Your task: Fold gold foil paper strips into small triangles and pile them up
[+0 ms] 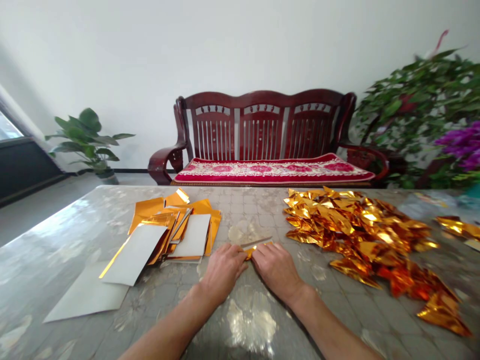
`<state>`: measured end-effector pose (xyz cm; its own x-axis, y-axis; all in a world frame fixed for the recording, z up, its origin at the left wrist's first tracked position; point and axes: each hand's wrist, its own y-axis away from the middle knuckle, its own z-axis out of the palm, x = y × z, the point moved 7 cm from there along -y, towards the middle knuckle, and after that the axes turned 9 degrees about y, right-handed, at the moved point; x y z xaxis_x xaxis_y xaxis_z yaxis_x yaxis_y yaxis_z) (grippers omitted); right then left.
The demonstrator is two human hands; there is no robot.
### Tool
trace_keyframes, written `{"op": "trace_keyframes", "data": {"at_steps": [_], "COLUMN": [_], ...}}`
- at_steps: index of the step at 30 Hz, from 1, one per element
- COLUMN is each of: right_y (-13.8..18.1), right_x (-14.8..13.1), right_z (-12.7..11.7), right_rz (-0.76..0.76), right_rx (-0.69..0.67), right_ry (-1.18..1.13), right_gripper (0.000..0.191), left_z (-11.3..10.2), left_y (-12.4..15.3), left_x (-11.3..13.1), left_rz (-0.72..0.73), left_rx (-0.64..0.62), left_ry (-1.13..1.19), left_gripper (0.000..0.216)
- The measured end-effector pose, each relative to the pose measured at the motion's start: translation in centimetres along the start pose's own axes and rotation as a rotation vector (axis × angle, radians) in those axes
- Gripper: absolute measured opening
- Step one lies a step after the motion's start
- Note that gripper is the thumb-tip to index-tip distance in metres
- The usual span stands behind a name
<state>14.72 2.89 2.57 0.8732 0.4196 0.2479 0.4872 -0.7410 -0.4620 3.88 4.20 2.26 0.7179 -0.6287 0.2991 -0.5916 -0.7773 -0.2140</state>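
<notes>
Gold, shiny foil paper with a pale reverse side makes the small, narrow sheet (249,253) that lies on the grey, flower-patterned tabletop (210,325), between the person's two hands. The left hand (224,265) and the right hand (276,267) both touch it, with their fingers bent down; whether they pinch it or only press it, I cannot tell. This piece appears to be partly folded, so I judge it not yet finished. To the left lies a loose stack of flat gold-and-white rectangular sheets (192,237), apparently not folded. To the right spreads a large heap of pointed, folded gold foil pieces (348,220), which seem to be done. By look, much of the folding is complete, but a fair number of sheets remains.
</notes>
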Motion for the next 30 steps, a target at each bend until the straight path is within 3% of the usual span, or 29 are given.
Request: {"op": "trace_keyframes", "data": {"at_steps": [8,15,22,30], "right_y": [0.0,0.1,0.2,0.3], "right_x": [0.5,1.5,2.1,2.3], "right_z": [-0.6,0.4,0.6,0.9], "right_rz": [0.087,0.136,0.167,0.199], "right_rx": [-0.056,-0.101,-0.089,-0.119], "right_ry": [-0.124,-0.219,-0.245,-0.205], "right_gripper": [0.006,0.013,0.014,0.015], "left_z": [0.7,-0.1,-0.5,0.4], "left_y": [-0.3,-0.1,-0.3,-1.0], "left_x": [0.1,-1.3,-2.0,-2.3], "left_rz": [0.038,-0.048,-0.025,-0.088], "left_rx": [0.165,0.220,0.202,0.146], "left_ry": [-0.077,0.212,0.362,0.321], "left_gripper": [0.021,0.021,0.037,0.016]}}
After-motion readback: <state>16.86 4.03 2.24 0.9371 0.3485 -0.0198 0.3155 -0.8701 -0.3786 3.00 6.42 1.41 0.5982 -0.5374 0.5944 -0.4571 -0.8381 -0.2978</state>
